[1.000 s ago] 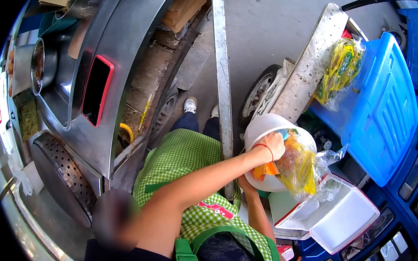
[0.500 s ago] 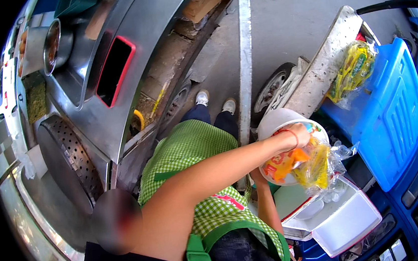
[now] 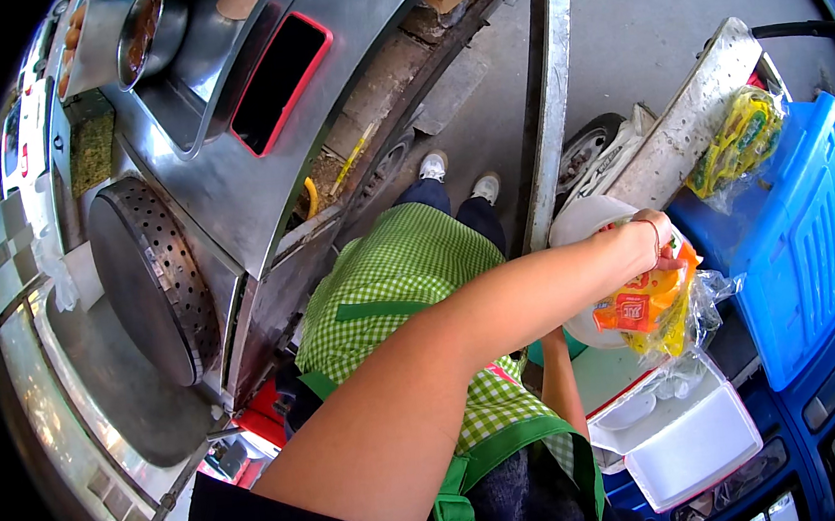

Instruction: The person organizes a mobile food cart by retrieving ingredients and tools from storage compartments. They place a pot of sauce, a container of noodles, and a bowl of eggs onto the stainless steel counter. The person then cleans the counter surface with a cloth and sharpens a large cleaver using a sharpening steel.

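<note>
Since a second ago, our left hand [image 3: 653, 238] and one orange bag [image 3: 635, 306] shift rightward across one white bucket [image 3: 581, 225]. We grasp the bag's upper edge at the bucket's mouth. Our one visible right forearm [image 3: 561, 387] runs behind the bucket; we cannot tell that hand's grip. We see one open foam box [image 3: 691, 443] just below the bucket.

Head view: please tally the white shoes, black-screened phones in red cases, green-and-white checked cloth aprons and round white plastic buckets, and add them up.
White shoes: 2
Black-screened phone in red case: 1
Green-and-white checked cloth apron: 1
Round white plastic bucket: 1
Total: 5
</note>
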The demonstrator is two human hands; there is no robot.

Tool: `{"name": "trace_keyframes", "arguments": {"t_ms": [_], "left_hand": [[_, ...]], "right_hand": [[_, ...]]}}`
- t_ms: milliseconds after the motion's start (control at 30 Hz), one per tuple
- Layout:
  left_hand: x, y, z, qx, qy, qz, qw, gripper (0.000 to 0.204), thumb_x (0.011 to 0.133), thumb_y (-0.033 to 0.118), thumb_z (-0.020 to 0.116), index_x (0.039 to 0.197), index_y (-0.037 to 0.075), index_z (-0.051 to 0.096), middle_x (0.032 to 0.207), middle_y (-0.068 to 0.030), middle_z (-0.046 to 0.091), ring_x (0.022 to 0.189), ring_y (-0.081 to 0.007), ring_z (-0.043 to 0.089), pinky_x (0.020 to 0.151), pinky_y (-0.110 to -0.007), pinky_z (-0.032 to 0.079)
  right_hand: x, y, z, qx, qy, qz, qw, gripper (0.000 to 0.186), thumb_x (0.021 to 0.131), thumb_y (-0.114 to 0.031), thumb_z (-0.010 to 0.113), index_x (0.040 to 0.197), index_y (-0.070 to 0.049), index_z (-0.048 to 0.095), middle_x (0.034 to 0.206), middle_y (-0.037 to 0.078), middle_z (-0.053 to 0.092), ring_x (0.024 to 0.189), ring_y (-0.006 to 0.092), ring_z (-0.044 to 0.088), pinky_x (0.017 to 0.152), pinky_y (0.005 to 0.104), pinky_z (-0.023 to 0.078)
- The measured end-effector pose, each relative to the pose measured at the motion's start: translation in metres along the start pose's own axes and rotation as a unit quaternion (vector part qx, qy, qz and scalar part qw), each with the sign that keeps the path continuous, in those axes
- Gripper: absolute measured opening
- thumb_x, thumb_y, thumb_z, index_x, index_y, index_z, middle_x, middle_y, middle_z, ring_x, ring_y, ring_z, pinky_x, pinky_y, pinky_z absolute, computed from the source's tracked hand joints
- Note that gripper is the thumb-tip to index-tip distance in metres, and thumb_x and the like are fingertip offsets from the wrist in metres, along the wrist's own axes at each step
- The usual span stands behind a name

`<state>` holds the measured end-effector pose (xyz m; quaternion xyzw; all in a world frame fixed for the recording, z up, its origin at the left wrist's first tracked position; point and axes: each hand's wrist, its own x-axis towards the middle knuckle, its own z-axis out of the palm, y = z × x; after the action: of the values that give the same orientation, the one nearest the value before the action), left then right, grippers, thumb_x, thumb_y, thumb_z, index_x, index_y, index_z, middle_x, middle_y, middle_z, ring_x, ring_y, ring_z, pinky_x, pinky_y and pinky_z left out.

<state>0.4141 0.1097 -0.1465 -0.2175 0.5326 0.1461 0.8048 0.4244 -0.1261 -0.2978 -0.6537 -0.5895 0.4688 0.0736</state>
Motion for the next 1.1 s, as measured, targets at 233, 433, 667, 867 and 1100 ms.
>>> {"name": "trace_keyframes", "arguments": {"t_ms": [233,433,667,867,1100], "left_hand": [[0.016,-0.005,-0.004,-0.109,-0.121,-0.012,0.987,0.025,0.079,0.009,0.036,0.100,-0.004,0.038,0.082,-0.0184,0.049,0.067,-0.0290,0.055,0.070,-0.045,0.051],[0.012,0.012,-0.033,0.455,-0.160,0.189,0.856,0.032,0.073,0.020,0.049,0.097,-0.001,0.047,0.088,-0.0225,0.055,0.077,-0.0309,0.058,0.070,-0.036,0.049],[-0.036,0.012,-0.082,0.705,0.151,0.451,0.527,0.026,0.066,0.009,0.058,0.088,-0.005,0.055,0.084,-0.0225,0.060,0.078,-0.0367,0.058,0.072,-0.039,0.048],[0.007,0.013,-0.097,0.728,0.119,0.335,0.586,0.036,0.067,0.012,0.054,0.101,0.002,0.053,0.089,-0.0209,0.059,0.084,-0.0333,0.058,0.074,-0.040,0.047],[-0.053,0.013,-0.085,0.681,0.074,0.406,0.605,0.046,0.064,0.005,0.048,0.110,0.001,0.050,0.095,-0.0235,0.056,0.089,-0.0342,0.056,0.078,-0.039,0.046]], "right_hand": [[0.001,-0.001,0.001,-0.007,0.002,-0.002,1.000,0.038,0.089,-0.025,0.034,0.120,-0.004,0.039,0.124,0.015,0.042,0.116,0.0280,0.036,0.097,0.0364,0.025],[0.003,0.008,0.000,-0.023,0.009,-0.008,1.000,0.037,0.089,-0.024,0.033,0.119,-0.003,0.041,0.123,0.016,0.043,0.115,0.0292,0.037,0.097,0.0368,0.025],[0.006,0.026,0.012,-0.043,0.058,-0.023,0.997,0.036,0.090,-0.022,0.031,0.120,-0.003,0.040,0.124,0.018,0.041,0.116,0.0315,0.036,0.097,0.0376,0.025],[0.000,-0.035,-0.029,0.024,-0.041,0.085,0.995,0.039,0.088,-0.026,0.038,0.119,-0.003,0.041,0.122,0.019,0.043,0.115,0.0332,0.036,0.097,0.0376,0.025],[0.010,-0.033,-0.028,0.012,-0.068,0.056,0.996,0.035,0.087,-0.021,0.034,0.112,0.001,0.044,0.100,0.024,0.054,0.094,0.0368,0.050,0.085,0.0442,0.035]]}}
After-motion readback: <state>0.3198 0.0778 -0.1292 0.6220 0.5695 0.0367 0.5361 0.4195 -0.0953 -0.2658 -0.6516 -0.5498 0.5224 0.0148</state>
